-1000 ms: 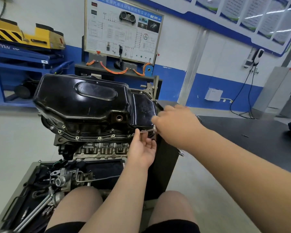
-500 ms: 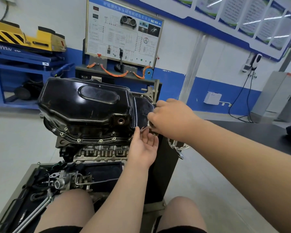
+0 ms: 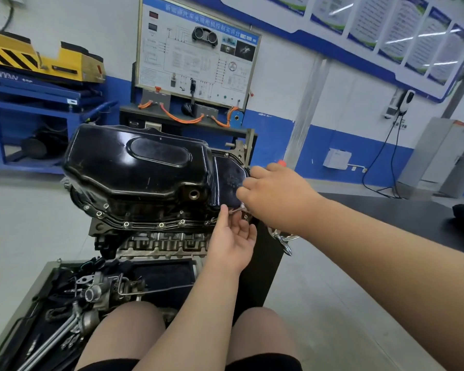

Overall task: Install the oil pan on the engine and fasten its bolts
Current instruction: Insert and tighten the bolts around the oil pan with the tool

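The black oil pan [image 3: 134, 167] sits upside up on the inverted engine [image 3: 161, 245], with several bolts [image 3: 161, 225] standing along its near flange. At the pan's near right corner my right hand [image 3: 276, 196] has its fingers curled around a thin metal wrench [image 3: 236, 209]. My left hand [image 3: 233, 245] is just below, palm up with relaxed fingers, its thumb tip touching the wrench's shaft by the flange. The wrench's working end is hidden behind my hands.
A black stand post [image 3: 263, 263] with a chrome crank handle [image 3: 284, 241] holds the engine. A tray of loose engine parts [image 3: 91, 290] lies at lower left by my knees. A training board [image 3: 196, 57] and a blue bench [image 3: 38, 103] stand behind.
My right hand has shifted slightly at the pan's corner with the wrench. My left hand stays under it, and my view has drifted a little.
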### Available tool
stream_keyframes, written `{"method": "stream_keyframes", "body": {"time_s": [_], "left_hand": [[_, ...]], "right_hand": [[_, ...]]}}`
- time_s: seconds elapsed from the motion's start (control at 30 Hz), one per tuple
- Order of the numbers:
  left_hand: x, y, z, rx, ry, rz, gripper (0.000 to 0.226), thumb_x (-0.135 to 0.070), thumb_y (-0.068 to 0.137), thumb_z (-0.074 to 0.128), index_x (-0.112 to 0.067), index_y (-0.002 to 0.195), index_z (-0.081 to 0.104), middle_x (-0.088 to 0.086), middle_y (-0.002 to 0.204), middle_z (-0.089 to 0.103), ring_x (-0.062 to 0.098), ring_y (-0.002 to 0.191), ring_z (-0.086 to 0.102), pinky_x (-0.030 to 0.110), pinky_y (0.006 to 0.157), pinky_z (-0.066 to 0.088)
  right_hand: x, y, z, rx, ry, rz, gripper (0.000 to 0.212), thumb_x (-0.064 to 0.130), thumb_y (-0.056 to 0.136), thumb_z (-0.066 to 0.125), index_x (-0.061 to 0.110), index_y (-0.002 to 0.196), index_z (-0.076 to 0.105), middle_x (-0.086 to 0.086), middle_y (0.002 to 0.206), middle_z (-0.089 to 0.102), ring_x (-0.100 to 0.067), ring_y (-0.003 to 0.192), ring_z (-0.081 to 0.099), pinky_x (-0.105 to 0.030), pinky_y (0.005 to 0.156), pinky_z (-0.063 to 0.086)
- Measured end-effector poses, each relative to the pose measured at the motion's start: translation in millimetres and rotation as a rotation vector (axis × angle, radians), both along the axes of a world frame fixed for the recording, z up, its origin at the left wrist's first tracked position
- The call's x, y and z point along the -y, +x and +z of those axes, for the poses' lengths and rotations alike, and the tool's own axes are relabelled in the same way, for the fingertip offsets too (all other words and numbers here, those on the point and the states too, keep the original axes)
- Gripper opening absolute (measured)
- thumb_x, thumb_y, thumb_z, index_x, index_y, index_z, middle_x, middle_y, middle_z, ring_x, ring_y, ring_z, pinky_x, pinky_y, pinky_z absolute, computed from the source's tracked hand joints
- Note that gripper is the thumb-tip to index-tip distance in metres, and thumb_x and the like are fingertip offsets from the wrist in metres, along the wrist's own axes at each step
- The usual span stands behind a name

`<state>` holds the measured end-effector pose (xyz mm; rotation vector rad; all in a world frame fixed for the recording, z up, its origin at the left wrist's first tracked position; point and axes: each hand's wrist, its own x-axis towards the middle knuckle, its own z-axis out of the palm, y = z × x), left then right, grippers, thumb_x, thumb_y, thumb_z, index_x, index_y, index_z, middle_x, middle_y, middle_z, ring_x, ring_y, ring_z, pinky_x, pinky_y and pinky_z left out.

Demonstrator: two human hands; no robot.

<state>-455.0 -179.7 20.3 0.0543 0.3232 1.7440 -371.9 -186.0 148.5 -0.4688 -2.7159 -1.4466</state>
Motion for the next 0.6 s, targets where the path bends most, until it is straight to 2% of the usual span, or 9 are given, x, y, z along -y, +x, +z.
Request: {"method": "stream_keyframes", "body": {"time_s": [0.07, 0.17, 0.23, 0.3, 0.33, 0.4, 0.43, 0.5, 0.6], "left_hand": [[-2.0, -0.2, -0.5, -0.004, 0.032, -0.010, 0.031, -0.044, 0.093, 0.054, -0.016, 0.082, 0.063, -0.004, 0.078, 0.067, 0.011, 0.071, 0.061, 0.033, 0.086, 0.050], [-1.1, -3.4, -3.1, -0.074, 0.118, -0.034, 0.041, -0.037, 0.100, 0.042, -0.011, 0.093, 0.072, 0.007, 0.101, 0.073, 0.019, 0.092, 0.070, 0.038, 0.087, 0.050], [0.6, -4.1, -5.4, -0.085, 0.145, -0.061, 0.040, -0.031, 0.100, 0.042, -0.007, 0.093, 0.073, 0.010, 0.104, 0.072, 0.021, 0.097, 0.070, 0.041, 0.094, 0.048], [2.2, -3.6, -4.6, -0.022, 0.108, -0.044, 0.031, -0.029, 0.097, 0.049, -0.008, 0.087, 0.068, 0.008, 0.095, 0.072, 0.021, 0.095, 0.067, 0.043, 0.101, 0.044], [1.6, -3.4, -5.1, -0.006, 0.085, -0.035, 0.027, -0.029, 0.096, 0.052, -0.009, 0.083, 0.065, 0.006, 0.085, 0.071, 0.020, 0.089, 0.065, 0.041, 0.100, 0.045], [1.5, -1.5, -5.0, -0.028, 0.034, -0.030, 0.025, -0.032, 0.093, 0.057, -0.012, 0.079, 0.062, 0.001, 0.070, 0.067, 0.012, 0.070, 0.060, 0.034, 0.087, 0.050], [1.2, -0.6, -4.6, -0.028, 0.019, -0.026, 0.025, -0.033, 0.092, 0.058, -0.012, 0.078, 0.062, -0.002, 0.066, 0.065, 0.009, 0.061, 0.057, 0.031, 0.080, 0.051], [-0.7, 0.3, -1.0, -0.016, 0.017, -0.013, 0.026, -0.035, 0.092, 0.058, -0.014, 0.079, 0.061, -0.004, 0.066, 0.063, 0.008, 0.057, 0.055, 0.031, 0.083, 0.049], [-2.5, -0.1, 3.5, -0.056, 0.040, -0.016, 0.030, -0.040, 0.093, 0.055, -0.012, 0.091, 0.065, 0.005, 0.092, 0.068, 0.019, 0.093, 0.064, 0.040, 0.101, 0.045]], "right_hand": [[2.3, -0.7, -3.7, -0.125, -0.080, -0.060, 0.022, 0.040, 0.095, 0.049, 0.021, 0.093, 0.059, 0.004, 0.082, 0.058, -0.017, 0.080, 0.050, -0.030, 0.064, 0.034], [4.4, -7.7, -15.3, -0.394, -0.406, -0.418, 0.056, 0.062, 0.093, 0.029, 0.020, 0.065, 0.051, 0.004, 0.059, 0.048, -0.013, 0.053, 0.046, -0.025, 0.047, 0.028], [5.6, -9.7, -15.8, -0.462, -0.538, -0.516, 0.062, 0.066, 0.091, 0.025, 0.018, 0.061, 0.049, 0.000, 0.056, 0.047, -0.015, 0.050, 0.047, -0.026, 0.044, 0.029], [4.6, -6.8, -13.0, -0.352, -0.396, -0.408, 0.058, 0.065, 0.090, 0.033, 0.018, 0.059, 0.049, 0.002, 0.055, 0.044, -0.014, 0.049, 0.043, -0.026, 0.045, 0.027], [3.4, -4.2, -10.8, -0.260, -0.269, -0.273, 0.051, 0.059, 0.091, 0.038, 0.018, 0.064, 0.053, 0.003, 0.057, 0.046, -0.013, 0.053, 0.043, -0.026, 0.048, 0.028], [-1.0, 1.5, -7.2, -0.096, -0.109, -0.053, 0.029, 0.043, 0.094, 0.047, 0.017, 0.089, 0.059, 0.003, 0.076, 0.056, -0.016, 0.071, 0.045, -0.028, 0.060, 0.034], [-3.8, 3.4, -6.3, -0.083, -0.111, -0.041, 0.023, 0.038, 0.094, 0.050, 0.017, 0.099, 0.057, 0.002, 0.087, 0.058, -0.017, 0.079, 0.047, -0.029, 0.066, 0.037], [-3.5, 6.3, -6.2, -0.248, -0.294, -0.146, 0.026, 0.042, 0.091, 0.054, 0.019, 0.103, 0.055, 0.003, 0.089, 0.056, -0.014, 0.078, 0.049, -0.028, 0.063, 0.039], [1.5, 1.2, -15.2, -0.487, -0.572, -0.385, 0.046, 0.064, 0.085, 0.047, 0.020, 0.074, 0.057, 0.005, 0.064, 0.054, -0.012, 0.056, 0.052, -0.026, 0.047, 0.036]]}}
